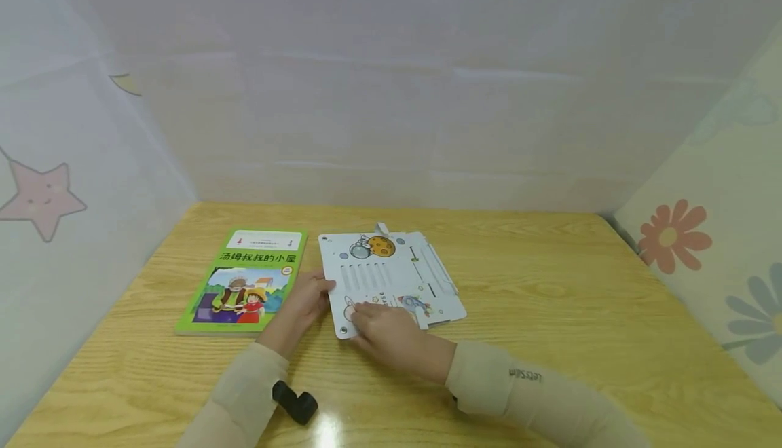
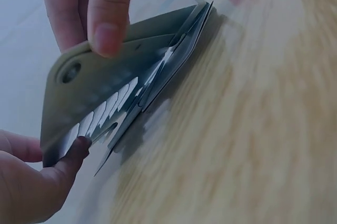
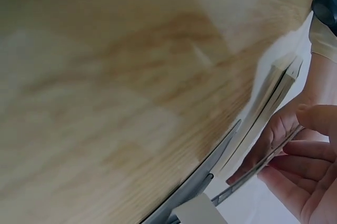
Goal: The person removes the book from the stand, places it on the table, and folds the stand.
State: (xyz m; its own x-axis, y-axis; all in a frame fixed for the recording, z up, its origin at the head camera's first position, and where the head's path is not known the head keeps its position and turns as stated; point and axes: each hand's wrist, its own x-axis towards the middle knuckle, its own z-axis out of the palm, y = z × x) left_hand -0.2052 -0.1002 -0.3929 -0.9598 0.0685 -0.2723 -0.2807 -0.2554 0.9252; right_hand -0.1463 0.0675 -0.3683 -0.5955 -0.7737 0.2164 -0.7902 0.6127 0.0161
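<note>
board [image 1: 366,280] sits mid-table [image 1: 550,292], just right of the closed book [image 1: 247,285]. grip: left hand [image 1: 308,299] pinches its left edge, right hand [image 1: 387,331] pinches it close to the near corner. done: 2 hands have hold; upper panel is tilted, gap open above the lower panel [image 1: 444,293] in left wrist view. left, by judgement: folding looks partway, panel neither flat nor upright; opening or closing, cannot tell.
</note>
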